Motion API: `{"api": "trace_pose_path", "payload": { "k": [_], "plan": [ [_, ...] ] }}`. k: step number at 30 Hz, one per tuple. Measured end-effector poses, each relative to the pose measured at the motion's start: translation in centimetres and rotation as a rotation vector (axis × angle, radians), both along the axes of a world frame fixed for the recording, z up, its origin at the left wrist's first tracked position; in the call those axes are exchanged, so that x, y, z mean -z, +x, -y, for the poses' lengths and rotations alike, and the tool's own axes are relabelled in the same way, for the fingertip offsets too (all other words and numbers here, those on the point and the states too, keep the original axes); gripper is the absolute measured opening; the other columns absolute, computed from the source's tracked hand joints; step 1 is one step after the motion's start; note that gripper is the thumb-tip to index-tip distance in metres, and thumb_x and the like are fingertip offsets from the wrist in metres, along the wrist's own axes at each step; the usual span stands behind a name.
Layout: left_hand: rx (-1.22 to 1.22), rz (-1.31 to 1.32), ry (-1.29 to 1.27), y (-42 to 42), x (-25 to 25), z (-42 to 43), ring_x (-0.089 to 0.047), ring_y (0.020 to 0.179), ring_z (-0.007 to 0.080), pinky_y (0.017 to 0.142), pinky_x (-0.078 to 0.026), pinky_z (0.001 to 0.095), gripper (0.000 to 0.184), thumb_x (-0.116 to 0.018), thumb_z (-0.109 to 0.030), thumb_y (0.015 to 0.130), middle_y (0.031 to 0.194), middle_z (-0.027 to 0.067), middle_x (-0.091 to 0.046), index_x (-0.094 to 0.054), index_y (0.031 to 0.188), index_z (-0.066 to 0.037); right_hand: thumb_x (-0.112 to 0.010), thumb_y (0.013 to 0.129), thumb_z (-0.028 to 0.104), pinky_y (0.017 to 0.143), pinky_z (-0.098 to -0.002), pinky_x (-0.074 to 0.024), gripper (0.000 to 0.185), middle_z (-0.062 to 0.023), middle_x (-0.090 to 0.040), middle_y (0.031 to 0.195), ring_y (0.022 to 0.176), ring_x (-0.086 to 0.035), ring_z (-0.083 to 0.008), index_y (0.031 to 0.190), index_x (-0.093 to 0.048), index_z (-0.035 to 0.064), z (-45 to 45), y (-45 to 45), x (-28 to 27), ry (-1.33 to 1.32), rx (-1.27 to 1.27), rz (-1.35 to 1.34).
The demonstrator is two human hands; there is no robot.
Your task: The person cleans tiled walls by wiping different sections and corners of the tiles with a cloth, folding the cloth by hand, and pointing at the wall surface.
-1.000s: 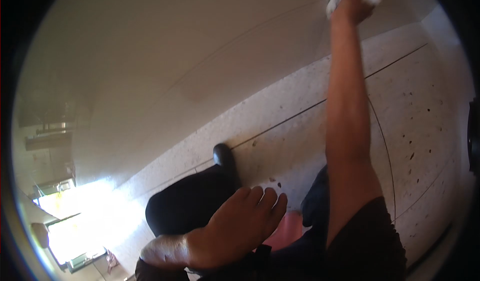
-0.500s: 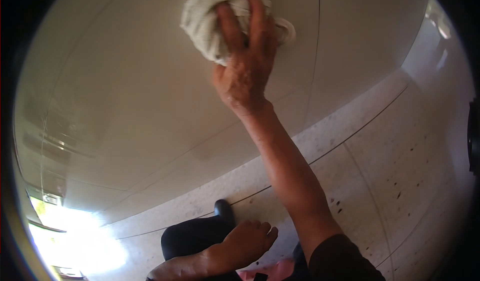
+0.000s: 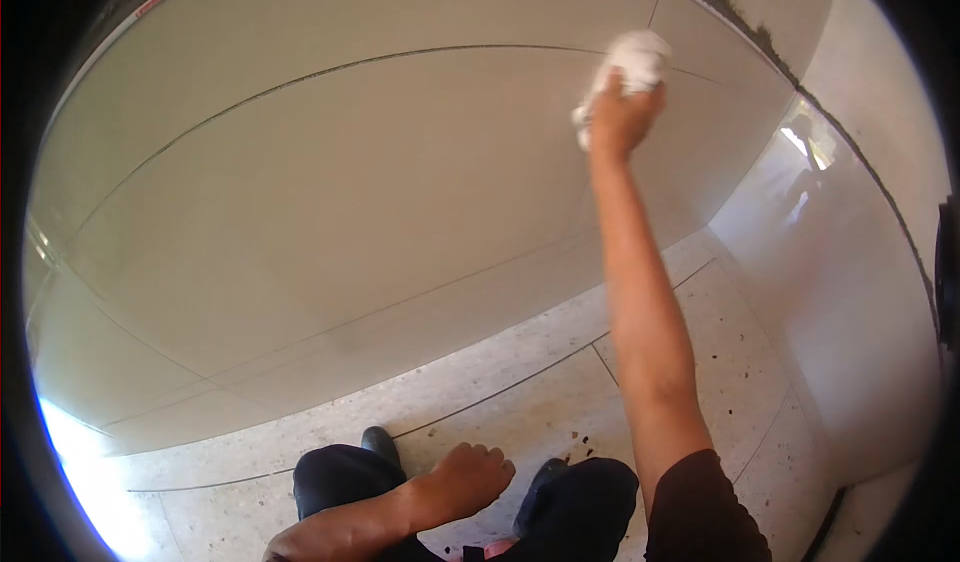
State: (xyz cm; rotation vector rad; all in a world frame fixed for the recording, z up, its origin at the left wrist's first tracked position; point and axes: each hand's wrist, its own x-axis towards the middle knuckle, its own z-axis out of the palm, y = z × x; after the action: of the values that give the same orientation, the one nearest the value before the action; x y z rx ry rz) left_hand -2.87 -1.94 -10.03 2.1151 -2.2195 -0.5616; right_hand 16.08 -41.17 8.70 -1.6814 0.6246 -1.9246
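Note:
My right hand (image 3: pixel 627 120) stretches up and away from me, its fingers closed on a bunched white cloth (image 3: pixel 640 59). The cloth presses against the glossy beige tiled wall (image 3: pixel 400 182), near where two joint lines meet at the upper right. Slight blur softens the hand and cloth. Low in the view, my left hand (image 3: pixel 472 480) is curled into a fist above my lap, between my knees, away from the wall. Nothing shows in it, though its palm side is hidden.
A second shiny wall (image 3: pixel 835 272) meets the tiled one at a corner on the right. Rough mortar edging (image 3: pixel 765 47) runs along the tile tops. Dark crumbs (image 3: pixel 575 442) are scattered on the speckled floor (image 3: pixel 520 377) by my shoes. Bright light enters at the lower left.
My right hand has moved to the right across the wall with the cloth. The view has shifted, showing the wall's top edge and more of the right corner. My left hand stays low.

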Motion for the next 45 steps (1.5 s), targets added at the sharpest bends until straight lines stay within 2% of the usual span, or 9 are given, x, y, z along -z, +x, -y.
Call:
{"api": "trace_pose_path", "payload": {
  "k": [6,9,12,15,21,31,34,36,45],
  "plan": [
    [0.016,-0.018,-0.021,0.2,-0.9,-1.0,-0.07,0.092,0.0314,0.075,-0.056,0.0418,0.038,-0.077,-0.029,0.084,0.099,0.0135,-0.067,-0.063,0.108,-0.003,-0.075,0.086,0.01,0.118,-0.0498,-0.0327,0.076,-0.0248,-0.034,0.157,0.145,-0.036,-0.0424,0.154,-0.041,0.008,-9.2,-2.1,-2.8,-0.547,-0.047,-0.208],
    [0.004,-0.009,-0.065,0.7,-1.4,-1.4,-0.07,0.091,0.0313,0.073,-0.056,0.0419,0.038,-0.077,-0.029,0.084,0.097,0.0137,-0.067,-0.063,0.107,-0.003,-0.073,0.091,0.022,0.112,-0.0472,-0.0408,0.064,-0.0225,-0.042,0.151,0.136,-0.048,-0.0403,0.144,-0.046,-0.0004,-1.2,-1.4,-7.1,-0.148,-0.016,-0.137],
    [-0.002,-0.003,-0.126,0.9,-1.2,-2.1,-0.07,0.089,0.0306,0.071,-0.055,0.0415,0.036,-0.077,-0.028,0.083,0.095,0.0131,-0.067,-0.064,0.105,-0.003,-0.067,0.093,0.008,0.094,-0.0358,-0.0529,0.037,-0.0139,-0.069,0.125,0.108,-0.069,-0.0264,0.128,-0.062,-0.0007,4.0,-1.6,-10.4,0.091,-0.274,0.088],
    [-0.018,-0.02,-0.182,0.6,-0.6,-2.4,-0.069,0.087,0.0298,0.069,-0.054,0.0412,0.033,-0.077,-0.027,0.082,0.093,0.0122,-0.067,-0.064,0.102,-0.004,-0.067,0.092,0.007,0.094,-0.036,-0.0531,0.038,-0.0131,-0.07,0.122,0.107,-0.069,-0.0271,0.129,-0.061,-0.0008,3.0,-0.4,-10.4,0.015,-0.208,0.101],
    [-0.045,-0.039,-0.236,0.5,0.5,-2.0,-0.069,0.084,0.0303,0.07,-0.053,0.0421,0.025,-0.076,-0.024,0.082,0.091,0.0121,-0.066,-0.065,0.094,-0.005,-0.076,0.084,0.013,0.111,-0.0528,-0.0387,0.075,-0.0241,-0.034,0.156,0.141,-0.04,-0.0442,0.151,-0.044,0.0089,-13.1,1.2,-6.6,-0.383,-0.025,-0.068],
    [-0.079,-0.077,-0.154,0.5,1.9,-0.4,-0.072,0.08,0.0343,0.068,-0.056,0.0454,0.011,-0.064,-0.012,0.083,0.087,0.0171,-0.07,-0.071,0.084,-0.004,-0.077,0.079,0.007,0.107,-0.0474,-0.0426,0.061,-0.0092,-0.046,0.152,0.133,-0.048,-0.0363,0.136,-0.063,0.0243,-35.5,2.9,-6.6,-0.961,-0.178,-0.123],
    [-0.122,-0.011,-0.281,0.3,2.4,-0.8,-0.075,0.073,0.0339,0.058,-0.056,0.0432,0.012,-0.07,-0.008,0.074,0.081,0.0194,-0.074,-0.077,0.08,0.0,-0.063,0.098,0.043,0.113,-0.0544,-0.0404,0.064,-0.0217,-0.041,0.155,0.141,-0.04,-0.0445,0.154,-0.042,0.0206,-40.0,4.3,-6.5,-1.158,-0.167,-0.188],
    [-0.158,-0.027,-0.247,0.9,2.7,-1.2,-0.075,0.075,0.0336,0.059,-0.057,0.0432,0.012,-0.07,-0.007,0.074,0.082,0.0192,-0.075,-0.077,0.081,-0.001,-0.071,0.088,0.018,0.108,-0.0492,-0.043,0.043,-0.0029,-0.048,0.149,0.133,-0.047,-0.0314,0.129,-0.067,0.0304,-43.4,6.1,-5.6,-1.223,-0.199,-0.018],
    [-0.256,-0.048,-0.095,4.0,1.0,-1.9,-0.076,0.085,0.0324,0.066,-0.059,0.0444,0.014,-0.071,-0.007,0.076,0.09,0.0177,-0.076,-0.079,0.087,-0.003,-0.065,0.09,0.019,0.11,-0.0439,-0.0408,0.031,0.0012,-0.056,0.141,0.128,-0.052,-0.0244,0.118,-0.074,0.0298,-53.0,7.4,-8.1,-1.546,-0.405,-0.035]
  ]
}}
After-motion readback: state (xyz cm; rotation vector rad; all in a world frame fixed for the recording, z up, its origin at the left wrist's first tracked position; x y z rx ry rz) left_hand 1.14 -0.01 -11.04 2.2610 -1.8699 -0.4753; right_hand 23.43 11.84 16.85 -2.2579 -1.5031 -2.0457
